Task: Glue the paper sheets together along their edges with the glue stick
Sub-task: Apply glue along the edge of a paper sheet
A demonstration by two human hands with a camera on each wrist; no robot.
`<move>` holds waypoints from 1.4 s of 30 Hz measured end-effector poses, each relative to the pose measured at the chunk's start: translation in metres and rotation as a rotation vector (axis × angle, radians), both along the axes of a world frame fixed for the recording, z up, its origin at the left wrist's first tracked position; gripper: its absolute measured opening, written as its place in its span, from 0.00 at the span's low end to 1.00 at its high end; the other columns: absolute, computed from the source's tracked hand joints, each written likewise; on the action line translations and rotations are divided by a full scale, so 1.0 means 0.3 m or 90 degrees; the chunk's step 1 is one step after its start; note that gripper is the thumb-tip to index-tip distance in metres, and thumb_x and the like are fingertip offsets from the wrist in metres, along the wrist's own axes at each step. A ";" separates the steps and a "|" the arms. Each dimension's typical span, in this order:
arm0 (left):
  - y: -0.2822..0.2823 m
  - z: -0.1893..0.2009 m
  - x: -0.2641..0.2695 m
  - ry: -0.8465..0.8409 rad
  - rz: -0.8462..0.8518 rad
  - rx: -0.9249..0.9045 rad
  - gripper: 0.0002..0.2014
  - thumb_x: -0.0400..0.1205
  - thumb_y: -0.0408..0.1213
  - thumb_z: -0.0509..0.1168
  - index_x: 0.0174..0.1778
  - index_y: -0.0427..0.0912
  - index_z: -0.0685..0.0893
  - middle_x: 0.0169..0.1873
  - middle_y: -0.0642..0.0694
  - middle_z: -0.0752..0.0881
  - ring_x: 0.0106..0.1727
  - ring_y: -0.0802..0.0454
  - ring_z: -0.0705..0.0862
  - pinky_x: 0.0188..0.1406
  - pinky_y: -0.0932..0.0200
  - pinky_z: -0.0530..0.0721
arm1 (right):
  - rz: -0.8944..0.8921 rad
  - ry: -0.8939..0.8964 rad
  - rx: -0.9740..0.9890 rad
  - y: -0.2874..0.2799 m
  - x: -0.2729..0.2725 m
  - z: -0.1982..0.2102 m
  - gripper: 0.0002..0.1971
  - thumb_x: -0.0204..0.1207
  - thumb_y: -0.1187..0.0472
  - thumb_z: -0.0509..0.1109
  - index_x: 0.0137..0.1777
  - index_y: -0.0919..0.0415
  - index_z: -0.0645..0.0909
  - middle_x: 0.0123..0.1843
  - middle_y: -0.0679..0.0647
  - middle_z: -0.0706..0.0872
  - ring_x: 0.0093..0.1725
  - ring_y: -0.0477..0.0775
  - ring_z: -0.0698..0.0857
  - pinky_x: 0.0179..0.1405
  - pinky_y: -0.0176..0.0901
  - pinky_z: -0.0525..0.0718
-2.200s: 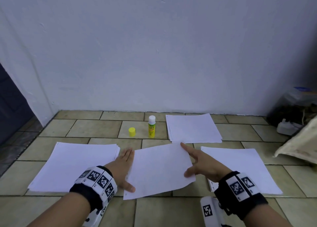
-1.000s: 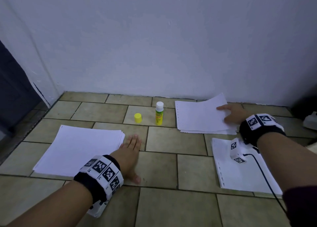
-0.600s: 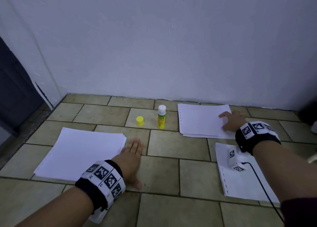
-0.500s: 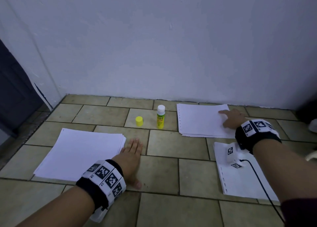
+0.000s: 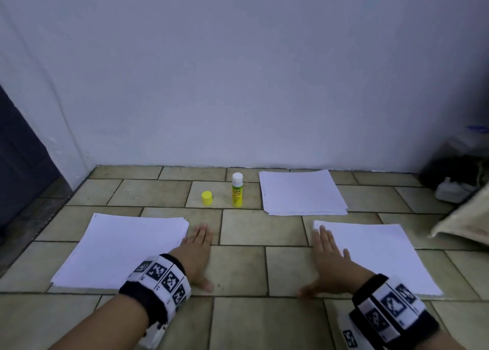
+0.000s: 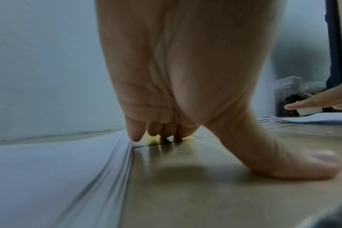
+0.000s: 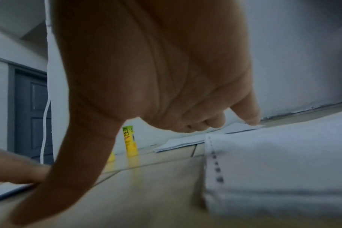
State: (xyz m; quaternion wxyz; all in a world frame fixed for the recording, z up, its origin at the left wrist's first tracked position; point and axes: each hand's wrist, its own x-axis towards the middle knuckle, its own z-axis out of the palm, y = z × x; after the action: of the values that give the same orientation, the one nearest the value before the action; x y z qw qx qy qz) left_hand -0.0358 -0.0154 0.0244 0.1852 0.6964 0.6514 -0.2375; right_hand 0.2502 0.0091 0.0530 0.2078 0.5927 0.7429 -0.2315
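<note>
Tiled floor (image 5: 243, 228) meets a pale wall (image 5: 238, 72) ahead of me. At nine o'clock lies the left paper stack (image 5: 119, 249); my left hand (image 5: 195, 254) rests flat on the tile just beside its right edge, fingers straight, holding nothing. At twelve o'clock the yellow cap (image 5: 207, 198) sits near the uncapped glue stick (image 5: 237, 190), which stands upright. At one o'clock lies the far paper stack (image 5: 301, 192). My right hand (image 5: 330, 267) is spread, fingers released, fingertips over the left edge of the right paper stack (image 5: 378, 257) at three o'clock.
</note>
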 end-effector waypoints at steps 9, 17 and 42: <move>-0.094 0.097 -0.132 0.028 0.145 0.093 0.57 0.77 0.63 0.64 0.83 0.35 0.33 0.81 0.32 0.31 0.81 0.34 0.29 0.81 0.40 0.43 | -0.027 -0.010 -0.020 -0.036 -0.009 -0.026 0.72 0.61 0.32 0.76 0.80 0.70 0.26 0.83 0.62 0.27 0.83 0.60 0.32 0.81 0.63 0.47; -0.154 0.028 -0.303 0.018 0.266 0.066 0.49 0.75 0.63 0.68 0.81 0.37 0.52 0.74 0.43 0.66 0.73 0.47 0.71 0.67 0.58 0.75 | -0.030 0.002 -0.001 -0.038 -0.010 -0.031 0.72 0.60 0.33 0.77 0.80 0.70 0.27 0.83 0.62 0.28 0.83 0.60 0.33 0.81 0.61 0.49; -0.033 0.110 0.338 -0.096 -0.052 0.047 0.28 0.84 0.60 0.55 0.70 0.40 0.74 0.63 0.38 0.77 0.66 0.39 0.71 0.57 0.49 0.74 | -0.042 0.072 0.134 0.119 0.046 0.044 0.22 0.76 0.68 0.64 0.71 0.60 0.74 0.68 0.54 0.79 0.67 0.51 0.77 0.62 0.35 0.75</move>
State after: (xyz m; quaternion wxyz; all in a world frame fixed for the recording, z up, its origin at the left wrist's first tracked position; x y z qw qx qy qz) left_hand 0.0656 -0.0253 0.0574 0.1982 0.7448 0.6149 -0.1673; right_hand 0.2642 0.0448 0.0664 0.0943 0.6211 0.7540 -0.1917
